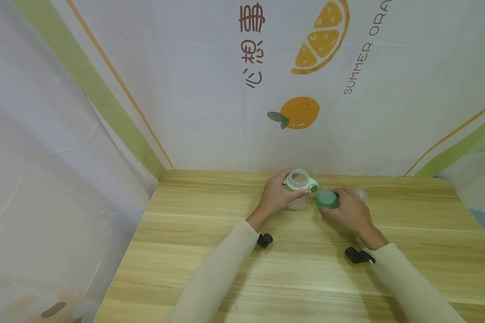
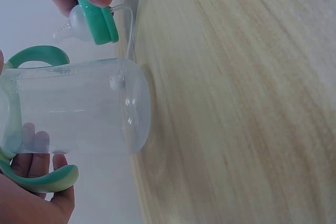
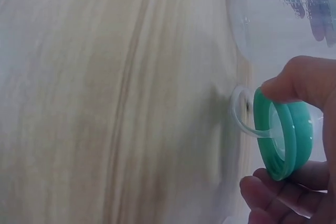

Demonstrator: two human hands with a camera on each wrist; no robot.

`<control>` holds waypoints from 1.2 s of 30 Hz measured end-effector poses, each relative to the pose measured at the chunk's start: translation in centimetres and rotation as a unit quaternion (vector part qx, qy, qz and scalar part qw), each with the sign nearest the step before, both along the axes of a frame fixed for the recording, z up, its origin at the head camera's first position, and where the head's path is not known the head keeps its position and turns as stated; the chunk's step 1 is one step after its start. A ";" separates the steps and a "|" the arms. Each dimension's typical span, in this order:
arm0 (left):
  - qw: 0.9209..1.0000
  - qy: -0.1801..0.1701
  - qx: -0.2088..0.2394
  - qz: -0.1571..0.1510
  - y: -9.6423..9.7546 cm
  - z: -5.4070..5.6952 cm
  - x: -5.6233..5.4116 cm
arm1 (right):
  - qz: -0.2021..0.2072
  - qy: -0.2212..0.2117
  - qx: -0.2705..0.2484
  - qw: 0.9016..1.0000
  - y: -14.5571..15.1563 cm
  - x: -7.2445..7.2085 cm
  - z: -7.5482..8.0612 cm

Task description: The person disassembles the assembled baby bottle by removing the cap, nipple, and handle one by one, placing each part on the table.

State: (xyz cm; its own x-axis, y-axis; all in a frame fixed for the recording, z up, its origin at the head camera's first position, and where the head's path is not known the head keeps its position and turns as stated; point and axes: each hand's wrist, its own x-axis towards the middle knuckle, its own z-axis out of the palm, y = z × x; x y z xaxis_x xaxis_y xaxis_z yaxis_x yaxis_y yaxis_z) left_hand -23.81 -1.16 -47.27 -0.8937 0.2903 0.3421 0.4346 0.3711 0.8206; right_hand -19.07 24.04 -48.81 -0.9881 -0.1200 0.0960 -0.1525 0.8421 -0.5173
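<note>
A clear baby bottle with two green handles stands upright on the table, its mouth uncovered. My left hand grips it around the upper part by the handles, fingers wrapped behind. To its right, my right hand pinches a green screw ring with a clear nipple between thumb and fingers. The nipple points up, and a thin clear straw curves out from the ring's underside. This ring is apart from the bottle, beside it and above the table.
A clear dome-shaped cap sits on the wooden table, just beyond the right hand and partly hidden by it. Behind the table's far edge hangs a white curtain with orange prints. Black wrist mounts stick out from both sleeves.
</note>
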 end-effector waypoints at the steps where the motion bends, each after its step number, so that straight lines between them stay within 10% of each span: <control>1: 1.000 0.001 0.001 0.000 0.0 0.0 0.0 | 0.002 -0.001 0.004 1.000 0.0 0.0 0.0; 36: 1.000 -0.009 -0.002 0.001 -0.1 0.2 0.2 | 0.005 -0.013 0.046 0.999 -0.4 0.5 0.2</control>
State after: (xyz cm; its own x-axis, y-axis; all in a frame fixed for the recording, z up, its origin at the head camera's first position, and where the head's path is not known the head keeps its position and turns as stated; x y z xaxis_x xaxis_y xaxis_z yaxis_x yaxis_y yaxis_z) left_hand -23.62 -1.29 -47.09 -0.9003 0.2894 0.3251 0.4192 0.3752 0.8268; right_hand -18.56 23.64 -48.63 -0.9889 -0.1363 0.0593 -0.1484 0.8844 -0.4424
